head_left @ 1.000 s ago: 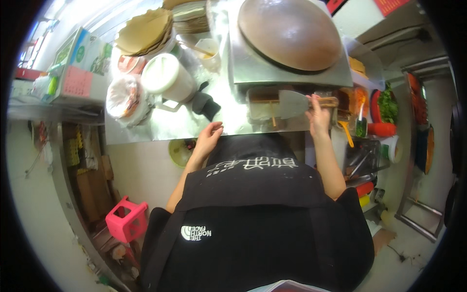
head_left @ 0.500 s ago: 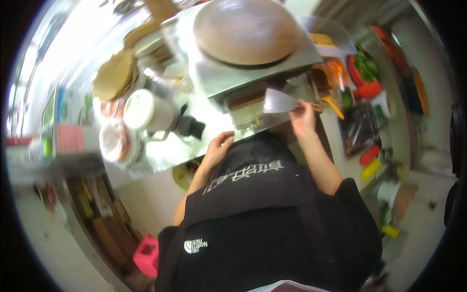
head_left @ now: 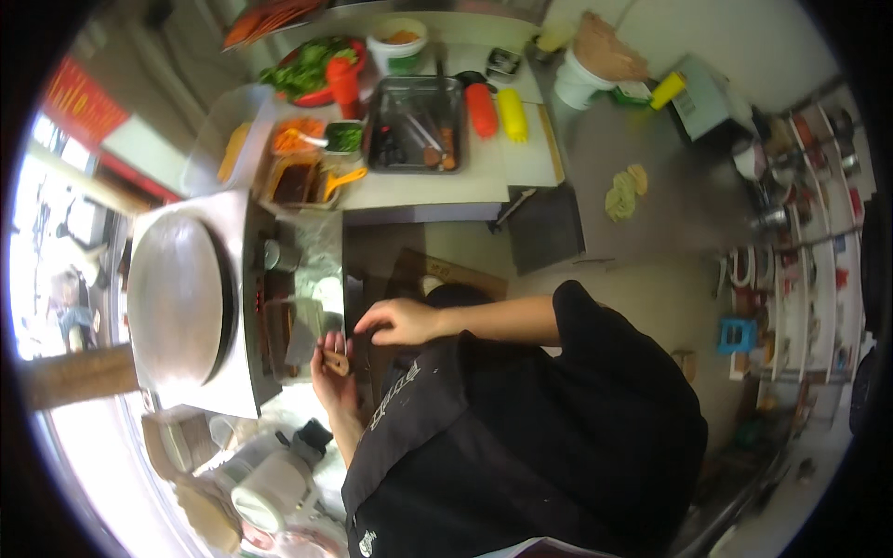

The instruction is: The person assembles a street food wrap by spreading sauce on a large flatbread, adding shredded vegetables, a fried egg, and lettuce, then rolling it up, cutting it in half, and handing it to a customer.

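My left hand [head_left: 337, 386] is closed around the wooden handle [head_left: 336, 363] of a scraper, near the counter's edge. Its broad flat blade [head_left: 303, 327] points away from me, over the pan set into the counter beside the round griddle [head_left: 177, 296]. Just to the right of the handle, my right hand [head_left: 405, 322] hovers with loosely bent fingers apart and nothing in them. The griddle's wide plate is bare.
Beyond stands a side counter with a black tray [head_left: 414, 126] of utensils, a sauce container with a yellow-handled brush [head_left: 344, 183], chopped carrot [head_left: 298, 137], leafy greens [head_left: 312, 73] and red and yellow bottles [head_left: 512, 116]. A white lidded jug [head_left: 273, 491] stands near left. A cloth [head_left: 625, 193] lies on the right worktop.
The view has swung to the right, bringing the side counter and shelves in. The scraper has passed from my right hand to my left; my right hand is now free.
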Demonstrator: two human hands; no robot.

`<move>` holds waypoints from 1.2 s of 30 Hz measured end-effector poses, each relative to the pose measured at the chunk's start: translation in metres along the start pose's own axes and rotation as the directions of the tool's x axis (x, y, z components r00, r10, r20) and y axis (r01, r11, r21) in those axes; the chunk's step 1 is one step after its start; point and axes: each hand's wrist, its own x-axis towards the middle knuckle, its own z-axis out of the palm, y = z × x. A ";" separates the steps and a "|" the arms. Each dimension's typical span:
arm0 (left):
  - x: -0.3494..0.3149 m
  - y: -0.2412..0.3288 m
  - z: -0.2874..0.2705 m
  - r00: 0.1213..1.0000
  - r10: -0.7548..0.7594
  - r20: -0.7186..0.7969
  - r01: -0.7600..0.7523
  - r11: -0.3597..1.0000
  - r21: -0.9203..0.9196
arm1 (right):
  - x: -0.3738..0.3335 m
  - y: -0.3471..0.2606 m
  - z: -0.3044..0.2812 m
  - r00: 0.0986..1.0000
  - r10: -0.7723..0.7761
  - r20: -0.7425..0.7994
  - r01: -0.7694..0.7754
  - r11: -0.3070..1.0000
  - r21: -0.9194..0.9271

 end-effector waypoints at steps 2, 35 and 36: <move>-0.002 0.000 0.006 1.000 -0.002 0.016 0.001 0.998 0.059 | -0.032 0.041 -0.048 0.979 0.062 -0.194 -0.097 0.979 -0.179; -0.008 -0.080 0.095 0.858 0.235 -0.457 -0.102 0.949 0.298 | 0.048 0.035 -0.146 0.969 -0.246 -0.005 0.243 0.958 0.152; -0.014 -0.079 0.093 0.845 0.274 -0.459 -0.131 0.938 0.320 | 0.061 0.015 -0.128 0.956 -0.247 0.156 0.227 0.965 0.135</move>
